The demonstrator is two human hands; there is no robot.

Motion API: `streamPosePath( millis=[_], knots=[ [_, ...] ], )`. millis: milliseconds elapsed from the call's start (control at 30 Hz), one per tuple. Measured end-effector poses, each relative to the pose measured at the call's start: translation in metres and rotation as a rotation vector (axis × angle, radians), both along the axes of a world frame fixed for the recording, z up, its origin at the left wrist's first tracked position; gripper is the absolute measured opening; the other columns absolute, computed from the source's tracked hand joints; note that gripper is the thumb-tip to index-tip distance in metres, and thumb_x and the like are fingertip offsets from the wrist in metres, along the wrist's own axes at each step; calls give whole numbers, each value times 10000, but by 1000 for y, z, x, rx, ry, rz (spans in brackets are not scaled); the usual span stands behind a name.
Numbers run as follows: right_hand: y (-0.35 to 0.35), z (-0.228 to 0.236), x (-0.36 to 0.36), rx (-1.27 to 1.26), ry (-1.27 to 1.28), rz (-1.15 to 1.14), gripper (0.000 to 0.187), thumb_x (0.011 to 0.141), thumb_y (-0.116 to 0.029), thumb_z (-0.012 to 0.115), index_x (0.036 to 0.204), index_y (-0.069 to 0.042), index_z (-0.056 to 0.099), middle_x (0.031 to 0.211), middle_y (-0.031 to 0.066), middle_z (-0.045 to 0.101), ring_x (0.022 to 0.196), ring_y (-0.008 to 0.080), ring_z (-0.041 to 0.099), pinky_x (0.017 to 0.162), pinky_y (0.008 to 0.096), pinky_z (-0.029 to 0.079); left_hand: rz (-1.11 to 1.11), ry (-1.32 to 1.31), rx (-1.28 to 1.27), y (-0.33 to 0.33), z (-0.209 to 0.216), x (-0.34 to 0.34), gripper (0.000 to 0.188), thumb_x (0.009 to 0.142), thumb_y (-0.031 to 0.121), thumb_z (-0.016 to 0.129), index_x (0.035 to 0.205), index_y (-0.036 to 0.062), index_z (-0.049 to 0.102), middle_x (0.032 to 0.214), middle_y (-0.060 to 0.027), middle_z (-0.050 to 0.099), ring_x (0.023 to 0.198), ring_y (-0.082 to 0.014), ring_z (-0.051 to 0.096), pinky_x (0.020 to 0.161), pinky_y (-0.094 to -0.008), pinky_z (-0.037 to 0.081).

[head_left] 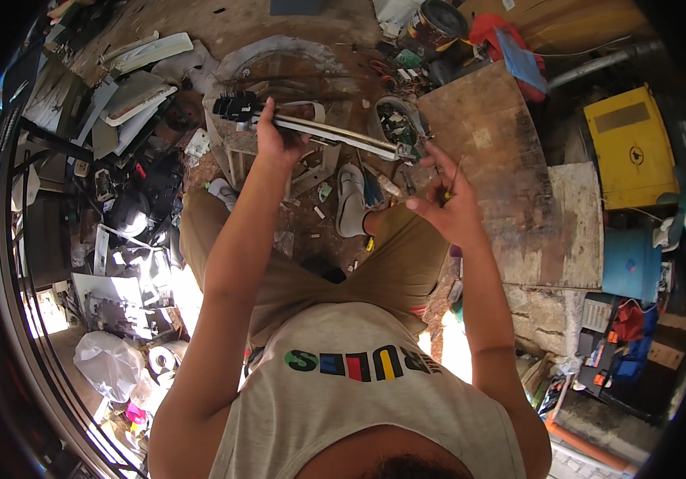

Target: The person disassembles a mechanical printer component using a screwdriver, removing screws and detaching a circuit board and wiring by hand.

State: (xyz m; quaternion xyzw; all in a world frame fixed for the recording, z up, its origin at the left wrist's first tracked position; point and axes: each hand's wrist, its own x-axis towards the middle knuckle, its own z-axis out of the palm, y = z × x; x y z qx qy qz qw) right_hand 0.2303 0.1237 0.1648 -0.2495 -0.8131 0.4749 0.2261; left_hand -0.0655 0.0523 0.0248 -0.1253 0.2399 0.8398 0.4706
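Observation:
My left hand (277,144) is closed around a long metal-and-plastic bar assembly (335,132), a salvaged machine part with a black toothed-looking block (237,107) at its left end. It lies slanted over a worn stool-like stand (235,142), between and beyond my knees. Close to the bar's right end is my right hand (450,203), its index finger reaching towards it and the other fingers curled. Something small and yellow-green shows between those curled fingers, too small to make out. Whether the index finger touches the bar I cannot tell.
A bin of circuit boards (397,120) stands behind the bar's right end. To the right are a stained wooden board (486,136), a yellow metal case (630,144) and a blue container (632,263). Scrap panels (139,100) and loose parts crowd the left. My shoe (351,203) rests among debris.

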Motion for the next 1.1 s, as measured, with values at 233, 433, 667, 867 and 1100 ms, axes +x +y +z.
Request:
streamPosePath(
  millis=[233, 433, 667, 867, 1100],
  knots=[
    [-12, 21, -57, 200, -25, 51, 417, 801, -195, 792, 1172, -72, 646, 981, 36, 573, 674, 108, 520, 608, 253, 454, 9, -45, -13, -10, -3, 11, 526, 934, 519, 536, 1219, 77, 519, 1116, -115, 601, 1033, -275, 591, 860, -404, 486],
    [-26, 34, -89, 334, 13, 36, 304, 823, -218, 764, 1059, -45, 680, 885, 50, 575, 658, 145, 548, 596, 277, 461, 5, -130, -8, -13, -31, 2, 584, 968, 571, 428, 1220, 62, 562, 1234, -114, 601, 1156, -312, 567, 1012, -483, 447],
    [-26, 51, -116, 455, 15, 81, 320, 820, -241, 761, 1057, -39, 685, 893, 78, 600, 687, 196, 590, 623, 311, 482, 10, -58, -384, -61, -3, 54, 1017, 819, 759, 513, 1468, 21, 251, 1497, -198, 322, 1349, -417, 355, 1106, -511, 315],
    [-21, 63, -129, 492, -80, 121, 329, 810, -236, 765, 1054, -33, 681, 909, 95, 609, 765, 225, 608, 704, 328, 498, 553, 1807, -578, -63, 88, 42, 798, 685, 407, 842, 1274, 11, 477, 1252, -221, 525, 1153, -380, 500, 1001, -440, 397],
    [2, 103, -110, 364, -290, 140, 430, 885, -239, 618, 1242, -39, 486, 980, 175, 623, 902, 351, 620, 803, 417, 480, 309, 1806, -362, -40, 86, 28, 433, 736, 352, 803, 971, 36, 623, 846, -121, 650, 814, -341, 620, 730, -406, 478]
  ],
)
